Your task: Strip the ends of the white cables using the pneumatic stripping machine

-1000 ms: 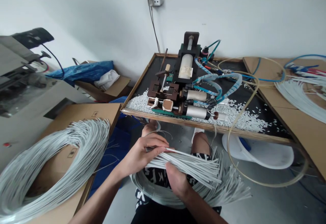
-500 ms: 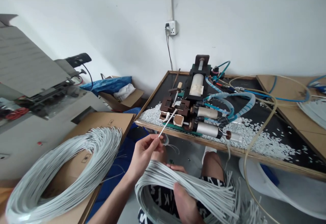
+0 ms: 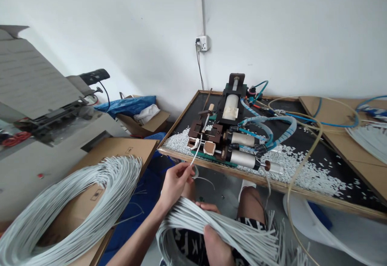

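My left hand (image 3: pixel 177 183) pinches a single white wire (image 3: pixel 197 152) between thumb and fingers. The wire points up and away, its far end among the brown jaws (image 3: pixel 208 134) of a pneumatic machine; whether the jaws touch it I cannot tell. My right hand (image 3: pixel 216 244) is wrapped round a thick looped bundle of white wires (image 3: pixel 238 231) above my lap, thumb on top and fingertips showing at the far side. The cut ends of the bundle fan out to the right. Two silver air cylinders (image 3: pixel 243 158) sit to the right of the jaws.
Small white offcuts (image 3: pixel 314 177) lie scattered over the black, wood-edged table (image 3: pixel 181 156). A large coil of white wires (image 3: pixel 121 181) rests on cardboard at left, beside a grey machine (image 3: pixel 36 145). Blue and clear hoses (image 3: pixel 281 131) loop over the table. A white tub (image 3: pixel 329 233) stands below right.
The wire in my left hand has shifted left, between the two pale pads in front of the jaws, and bends slightly. My right hand keeps its hold on the bundle. The view has tilted slightly.
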A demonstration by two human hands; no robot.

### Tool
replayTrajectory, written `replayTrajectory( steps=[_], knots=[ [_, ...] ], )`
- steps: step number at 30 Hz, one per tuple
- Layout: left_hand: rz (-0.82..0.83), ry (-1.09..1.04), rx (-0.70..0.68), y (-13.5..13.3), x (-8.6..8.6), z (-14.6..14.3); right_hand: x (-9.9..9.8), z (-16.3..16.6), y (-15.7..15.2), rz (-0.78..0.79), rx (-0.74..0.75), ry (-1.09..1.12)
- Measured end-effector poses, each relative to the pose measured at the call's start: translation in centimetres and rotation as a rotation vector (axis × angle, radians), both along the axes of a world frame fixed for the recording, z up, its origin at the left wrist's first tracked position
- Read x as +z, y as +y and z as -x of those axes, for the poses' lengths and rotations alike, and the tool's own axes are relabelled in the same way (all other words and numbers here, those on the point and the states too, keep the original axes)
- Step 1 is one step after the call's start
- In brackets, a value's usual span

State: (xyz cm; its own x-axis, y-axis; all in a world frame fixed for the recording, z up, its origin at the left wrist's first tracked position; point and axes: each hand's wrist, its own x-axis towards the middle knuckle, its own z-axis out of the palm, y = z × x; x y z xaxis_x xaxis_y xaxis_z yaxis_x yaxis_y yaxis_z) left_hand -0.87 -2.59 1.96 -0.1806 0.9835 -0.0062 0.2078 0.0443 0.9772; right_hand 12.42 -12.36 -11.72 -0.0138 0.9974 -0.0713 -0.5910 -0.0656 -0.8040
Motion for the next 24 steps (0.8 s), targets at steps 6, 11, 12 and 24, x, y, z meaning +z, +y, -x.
replayTrajectory(
  steps=[6,11,12,24],
  knots=[
    [0.066,-0.152,0.022,0.2,0.2,-0.2,-1.4,0.1,-0.1,-0.037,0.085,0.059],
    [0.068,-0.180,0.019,0.2,0.2,-0.1,-0.6,0.4,-0.4,-0.028,0.045,0.105],
    [0.071,-0.182,0.017,0.3,0.2,0.0,-0.4,0.4,-0.4,-0.026,0.038,0.109],
    [-0.001,-0.083,-0.036,0.2,0.2,0.3,1.9,1.1,-0.1,0.016,0.080,0.224]
  ],
)
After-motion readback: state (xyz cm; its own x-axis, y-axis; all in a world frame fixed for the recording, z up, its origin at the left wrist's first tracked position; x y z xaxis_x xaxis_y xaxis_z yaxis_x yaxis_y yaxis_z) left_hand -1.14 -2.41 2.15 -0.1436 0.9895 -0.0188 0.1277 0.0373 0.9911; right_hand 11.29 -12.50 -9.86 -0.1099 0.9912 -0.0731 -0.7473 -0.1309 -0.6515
